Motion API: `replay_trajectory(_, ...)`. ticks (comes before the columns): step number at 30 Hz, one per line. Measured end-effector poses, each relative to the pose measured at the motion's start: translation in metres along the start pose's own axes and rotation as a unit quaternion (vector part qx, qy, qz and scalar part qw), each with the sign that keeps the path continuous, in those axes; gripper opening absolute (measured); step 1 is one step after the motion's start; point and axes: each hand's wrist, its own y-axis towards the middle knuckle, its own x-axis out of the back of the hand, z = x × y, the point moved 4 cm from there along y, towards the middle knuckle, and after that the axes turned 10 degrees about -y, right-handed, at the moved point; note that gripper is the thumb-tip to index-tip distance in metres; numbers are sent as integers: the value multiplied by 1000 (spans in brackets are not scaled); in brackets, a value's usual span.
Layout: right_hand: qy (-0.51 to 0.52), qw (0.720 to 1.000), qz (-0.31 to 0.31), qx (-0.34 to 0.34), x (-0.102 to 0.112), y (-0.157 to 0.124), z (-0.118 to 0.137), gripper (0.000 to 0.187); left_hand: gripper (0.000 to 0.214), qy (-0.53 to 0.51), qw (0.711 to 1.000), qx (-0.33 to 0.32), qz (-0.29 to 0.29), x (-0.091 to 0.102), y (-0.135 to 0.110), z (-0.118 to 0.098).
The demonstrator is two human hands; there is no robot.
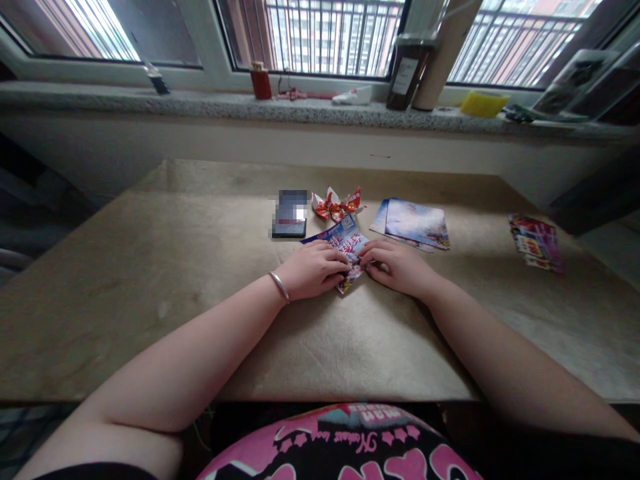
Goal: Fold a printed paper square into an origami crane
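A colourful printed paper sheet (346, 241) lies partly folded on the beige table (175, 280) in front of me. My left hand (313, 270), with a silver bracelet at the wrist, presses down on the sheet's left side. My right hand (397, 265) pinches its right edge, fingertips meeting the left hand's over the paper. Just behind the sheet sits a small red and white folded paper figure (336, 204). The lower part of the sheet is hidden under my fingers.
A dark phone (290, 215) lies left of the folded figure. A stack of printed sheets (415, 224) rests to the right, and more leaflets (536, 243) lie near the table's right edge. The windowsill (300, 110) holds a red container, a dark jar, a cardboard tube and a yellow object.
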Motion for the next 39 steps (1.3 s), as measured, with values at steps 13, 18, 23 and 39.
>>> replay_trajectory(13, 14, 1000, 3, 7, -5, -2, -1, 12, 20, -116, 992, -48, -6, 3, -1, 4)
replay_trajectory(18, 10, 1000, -2, 3, -7, 0, 1, 14, 20, -126, 991, -42, 0, 4, -1, 5)
replay_trajectory(23, -4, 1000, -10, -23, -8, 1, 1, 12, 20, -138, 990, -34, 9, 3, -2, 6)
replay_trajectory(39, -9, 998, -42, -49, -12, 1, -4, 10, 18, -180, 983, -18, 16, 0, 0, 7)
